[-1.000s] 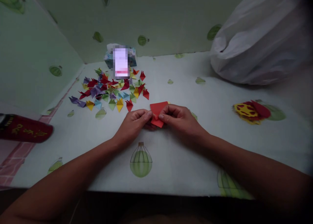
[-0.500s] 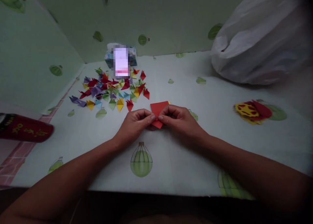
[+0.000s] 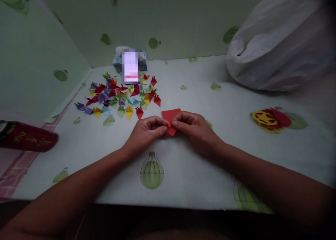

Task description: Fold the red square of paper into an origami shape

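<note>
Between my two hands is a piece of folded red paper (image 3: 172, 116), its flat upper part facing me and a pointed corner toward my body. My left hand (image 3: 150, 128) pinches its left side with thumb and fingertips. On the other side, my right hand (image 3: 189, 126) pinches the paper near its middle, thumb and forefinger pressed together. The fingertips cover part of the folds. Just beyond my left hand lies a spread of small folded paper pieces (image 3: 129, 111) in red, yellow, green, blue and purple.
A lit phone (image 3: 130, 65), blurred out, leans against a tissue box (image 3: 143, 60) at the back. A dark red can (image 3: 31, 136) lies at the left. On the right are a yellow and red cut-out ornament (image 3: 265, 118) and a large white plastic bag (image 3: 278, 47).
My left thumb has drawn slightly back from the paper's middle, and my right thumb has shifted up a little. The red paper stays in nearly the same place.
</note>
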`<state>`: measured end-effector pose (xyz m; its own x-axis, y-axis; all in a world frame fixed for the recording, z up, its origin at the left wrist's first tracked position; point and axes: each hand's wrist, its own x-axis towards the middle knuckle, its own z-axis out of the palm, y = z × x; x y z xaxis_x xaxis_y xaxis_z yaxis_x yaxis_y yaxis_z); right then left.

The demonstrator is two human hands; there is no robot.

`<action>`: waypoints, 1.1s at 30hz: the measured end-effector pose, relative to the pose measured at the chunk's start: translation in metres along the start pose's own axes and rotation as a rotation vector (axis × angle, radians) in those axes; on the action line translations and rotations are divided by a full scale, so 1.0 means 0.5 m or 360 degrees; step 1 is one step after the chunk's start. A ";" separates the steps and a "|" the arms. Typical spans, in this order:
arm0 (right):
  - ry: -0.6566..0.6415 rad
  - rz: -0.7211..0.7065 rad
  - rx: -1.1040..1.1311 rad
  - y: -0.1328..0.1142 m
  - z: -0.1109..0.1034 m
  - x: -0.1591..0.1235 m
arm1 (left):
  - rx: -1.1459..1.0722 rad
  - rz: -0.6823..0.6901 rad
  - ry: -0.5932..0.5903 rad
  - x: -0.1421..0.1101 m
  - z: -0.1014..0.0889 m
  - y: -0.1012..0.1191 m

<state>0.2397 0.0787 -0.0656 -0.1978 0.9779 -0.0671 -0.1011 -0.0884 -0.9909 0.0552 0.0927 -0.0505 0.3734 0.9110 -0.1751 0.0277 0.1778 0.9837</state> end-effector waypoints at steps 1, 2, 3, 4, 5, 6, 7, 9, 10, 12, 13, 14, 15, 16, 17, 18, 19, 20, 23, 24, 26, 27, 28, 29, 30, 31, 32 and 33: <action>-0.0027 0.0009 0.0015 0.002 0.000 0.000 | 0.0012 0.0000 0.0017 0.000 0.001 0.001; -0.0056 0.0023 0.0025 0.003 -0.001 0.001 | 0.0028 0.0004 0.0036 0.000 0.002 0.002; -0.0077 0.0034 0.0032 0.004 -0.001 0.001 | 0.0049 0.0007 0.0048 -0.001 0.002 0.003; -0.0087 0.0040 0.0036 0.004 -0.001 0.001 | 0.0067 0.0012 0.0055 -0.002 0.003 0.003; -0.0087 0.0042 0.0033 0.004 -0.001 0.001 | 0.0080 0.0019 0.0059 -0.003 0.003 0.004; -0.0081 0.0041 0.0017 0.004 -0.001 0.001 | 0.0088 0.0026 0.0063 -0.003 0.004 0.004; -0.0070 0.0035 -0.0011 0.003 -0.001 0.001 | 0.0093 0.0032 0.0069 -0.004 0.004 0.004; -0.0045 0.0018 -0.0072 0.001 -0.001 0.002 | 0.0100 0.0034 0.0080 -0.005 0.004 0.003; -0.0038 0.0007 -0.0096 -0.001 -0.001 0.002 | 0.0104 0.0034 0.0087 -0.005 0.005 0.002; -0.0039 -0.0016 -0.0147 -0.005 -0.001 0.002 | 0.0117 0.0033 0.0100 -0.005 0.005 0.001; -0.0040 -0.0026 -0.0176 -0.007 -0.001 0.003 | 0.0119 0.0034 0.0105 -0.005 0.006 0.000; -0.0044 -0.0036 -0.0203 -0.009 -0.001 0.003 | 0.0118 0.0038 0.0111 -0.005 0.006 0.000; -0.0052 -0.0043 -0.0226 -0.010 -0.001 0.003 | 0.0116 0.0044 0.0116 -0.005 0.006 -0.001; -0.0060 -0.0049 -0.0240 -0.011 -0.001 0.003 | 0.0118 0.0055 0.0123 -0.005 0.006 0.000; -0.0068 -0.0056 -0.0246 -0.011 -0.001 0.003 | 0.0125 0.0066 0.0128 -0.005 0.007 0.000; -0.0073 -0.0060 -0.0247 -0.011 -0.002 0.004 | 0.0136 0.0077 0.0136 -0.006 0.007 0.000; -0.0076 -0.0064 -0.0255 -0.010 -0.002 0.004 | 0.0149 0.0084 0.0142 -0.006 0.007 0.001; -0.0077 -0.0070 -0.0272 -0.010 -0.002 0.004 | 0.0162 0.0087 0.0146 -0.006 0.008 0.001; -0.0071 -0.0094 -0.0345 -0.008 -0.002 0.004 | 0.0177 0.0080 0.0158 -0.008 0.010 0.001; -0.0071 -0.0105 -0.0375 -0.009 -0.002 0.003 | 0.0174 0.0077 0.0166 -0.009 0.010 0.001; -0.0070 -0.0151 -0.0455 -0.011 0.000 0.002 | 0.0150 0.0062 0.0179 -0.010 0.011 0.000; -0.0065 -0.0194 -0.0514 -0.012 0.001 0.001 | 0.0123 0.0049 0.0178 -0.011 0.012 -0.001; -0.0061 -0.0244 -0.0585 -0.012 0.002 0.001 | 0.0089 0.0033 0.0168 -0.011 0.012 -0.002; -0.0055 -0.0298 -0.0657 -0.013 0.002 0.000 | 0.0050 0.0017 0.0155 -0.010 0.012 -0.003; -0.0046 -0.0352 -0.0722 -0.013 0.003 0.000 | 0.0014 0.0000 0.0142 -0.010 0.012 -0.004; -0.0041 -0.0395 -0.0776 -0.012 0.004 -0.001 | -0.0013 -0.0017 0.0132 -0.009 0.012 -0.005; -0.0034 -0.0429 -0.0816 -0.011 0.004 -0.001 | -0.0029 -0.0032 0.0122 -0.009 0.012 -0.005; -0.0026 -0.0457 -0.0845 -0.009 0.005 -0.002 | -0.0036 -0.0044 0.0117 -0.008 0.012 -0.005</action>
<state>0.2379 0.0779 -0.0608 -0.2501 0.9453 0.2092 0.3474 0.2893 -0.8920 0.0591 0.0864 -0.0519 0.3039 0.9302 -0.2058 0.0161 0.2110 0.9774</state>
